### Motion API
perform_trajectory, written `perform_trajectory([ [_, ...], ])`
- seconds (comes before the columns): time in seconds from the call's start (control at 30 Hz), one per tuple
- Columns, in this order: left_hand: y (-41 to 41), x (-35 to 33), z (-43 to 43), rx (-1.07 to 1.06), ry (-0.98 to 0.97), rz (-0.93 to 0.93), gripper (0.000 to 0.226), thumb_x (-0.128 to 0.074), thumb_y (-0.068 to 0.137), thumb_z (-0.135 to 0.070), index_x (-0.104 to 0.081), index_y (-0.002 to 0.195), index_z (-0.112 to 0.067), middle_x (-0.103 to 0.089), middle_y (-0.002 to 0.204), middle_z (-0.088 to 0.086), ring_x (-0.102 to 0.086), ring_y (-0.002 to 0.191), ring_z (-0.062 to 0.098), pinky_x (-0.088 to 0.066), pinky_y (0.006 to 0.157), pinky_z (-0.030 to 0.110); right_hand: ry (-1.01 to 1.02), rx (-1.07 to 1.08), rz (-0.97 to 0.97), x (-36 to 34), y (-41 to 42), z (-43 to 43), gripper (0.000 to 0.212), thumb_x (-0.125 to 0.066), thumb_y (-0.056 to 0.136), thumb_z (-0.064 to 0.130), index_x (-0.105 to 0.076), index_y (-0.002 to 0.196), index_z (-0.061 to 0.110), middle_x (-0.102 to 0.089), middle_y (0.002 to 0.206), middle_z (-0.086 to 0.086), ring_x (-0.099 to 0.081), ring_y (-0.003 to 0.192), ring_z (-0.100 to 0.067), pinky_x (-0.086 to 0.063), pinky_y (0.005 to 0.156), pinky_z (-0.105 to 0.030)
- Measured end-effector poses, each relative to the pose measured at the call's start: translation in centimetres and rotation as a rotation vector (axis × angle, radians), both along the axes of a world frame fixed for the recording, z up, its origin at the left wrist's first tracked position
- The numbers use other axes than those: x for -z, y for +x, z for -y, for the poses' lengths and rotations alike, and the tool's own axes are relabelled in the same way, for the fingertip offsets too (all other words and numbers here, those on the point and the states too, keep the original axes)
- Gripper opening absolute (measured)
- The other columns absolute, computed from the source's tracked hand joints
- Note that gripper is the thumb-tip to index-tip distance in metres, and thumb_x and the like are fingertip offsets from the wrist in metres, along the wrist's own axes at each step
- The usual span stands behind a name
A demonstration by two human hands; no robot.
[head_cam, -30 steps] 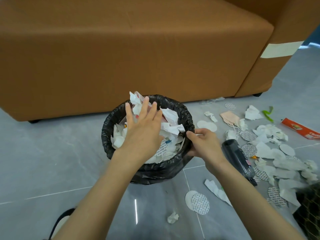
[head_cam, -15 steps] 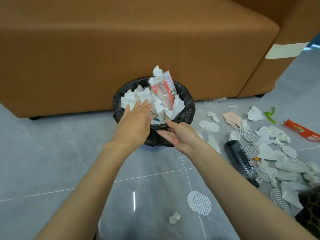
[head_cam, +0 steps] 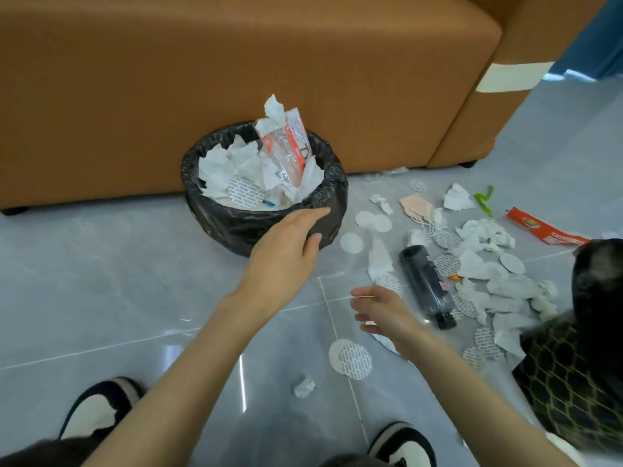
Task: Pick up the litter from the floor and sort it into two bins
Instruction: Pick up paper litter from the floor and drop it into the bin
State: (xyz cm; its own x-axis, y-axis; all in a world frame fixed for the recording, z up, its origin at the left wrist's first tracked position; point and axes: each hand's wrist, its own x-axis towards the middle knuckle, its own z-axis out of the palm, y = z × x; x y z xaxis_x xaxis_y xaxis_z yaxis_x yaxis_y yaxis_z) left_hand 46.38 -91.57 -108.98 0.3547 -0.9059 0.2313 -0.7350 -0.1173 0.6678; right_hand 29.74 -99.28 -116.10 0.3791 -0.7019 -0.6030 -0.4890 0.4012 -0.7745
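1. Left hand [head_cam: 286, 254] sits mid-frame with fingers straight and holding nothing, at the near wall of the stuffed black-lined bin [head_cam: 236, 224].
2. Right hand [head_cam: 384, 313] is blurred, loose and empty, beside the black bottle [head_cam: 424, 281].
3. Loose litter [head_cam: 488, 274] lies scattered on the floor at right.

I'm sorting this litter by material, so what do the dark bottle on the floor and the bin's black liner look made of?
The dark bottle looks like glossy plastic: light glints on its smooth side. The bin liner looks like thin black plastic film, given its crinkled, shiny folds.
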Motion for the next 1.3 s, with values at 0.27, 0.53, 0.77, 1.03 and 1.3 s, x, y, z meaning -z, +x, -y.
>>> perform_trajectory([
  [0.27, -3.8, 7.7, -1.7, 0.114, 0.307, -0.206, 0.040, -0.057, 0.091, -0.013, -0.054, 0.129, -0.023, -0.060, 0.119, -0.005, -0.058, 0.088, 0.008, -0.045, 0.082, 0.016, -0.395, -0.460, -0.400, 7.4, -3.8, -3.1, 0.058, -0.075, 0.073, 0.018, -0.052, 0.127, 0.019, -0.051, 0.123, -0.005, -0.049, 0.116, -0.021, -0.036, 0.096, -0.024],
  [0.53, -5.0, 12.8, -5.2, 0.255, 0.780, -0.128, 0.063, -0.076, 0.073, -0.023, -0.049, 0.130, -0.022, -0.049, 0.122, 0.003, -0.055, 0.106, 0.017, -0.042, 0.088, 0.020, -0.581, -0.645, -0.537, 8.8, -3.4, -4.1, 0.065, -0.069, 0.078, 0.021, -0.042, 0.137, 0.031, -0.036, 0.130, -0.004, -0.035, 0.121, -0.024, -0.030, 0.101, -0.024],
  [0.77, -5.3, 15.0, -6.4, 0.257, 0.817, -0.050, 0.037, -0.072, 0.074, -0.016, -0.059, 0.109, -0.016, -0.047, 0.110, 0.003, -0.055, 0.100, 0.021, -0.037, 0.077, 0.017, -0.607, -0.637, -0.616, 8.2, -3.0, -4.2, 0.062, -0.076, 0.072, 0.029, -0.044, 0.125, 0.025, -0.038, 0.124, -0.003, -0.036, 0.118, -0.023, -0.040, 0.090, -0.030],
  [1.03, -4.9, 16.4, -5.8, 0.128, 0.705, -0.079, 0.017, -0.056, 0.084, -0.012, -0.067, 0.097, -0.012, -0.061, 0.099, 0.002, -0.059, 0.099, 0.020, -0.037, 0.075, 0.017, -0.422, -0.320, -0.300, 7.2, -4.0, -3.8, 0.027, -0.058, 0.089, 0.009, -0.050, 0.115, 0.013, -0.056, 0.104, -0.003, -0.055, 0.091, -0.019, -0.043, 0.073, -0.024],
  [1.3, -5.6, 15.6, -1.7, 0.105, 0.500, -0.191, 0.041, -0.058, 0.085, -0.008, -0.053, 0.125, -0.018, -0.049, 0.119, 0.003, -0.054, 0.107, 0.018, -0.032, 0.081, 0.013, -0.349, -0.167, -0.441, 6.7, -8.6, 0.3, 0.059, -0.067, 0.086, 0.016, -0.037, 0.137, 0.017, -0.055, 0.122, -0.015, -0.057, 0.105, -0.028, -0.047, 0.075, -0.028],
])
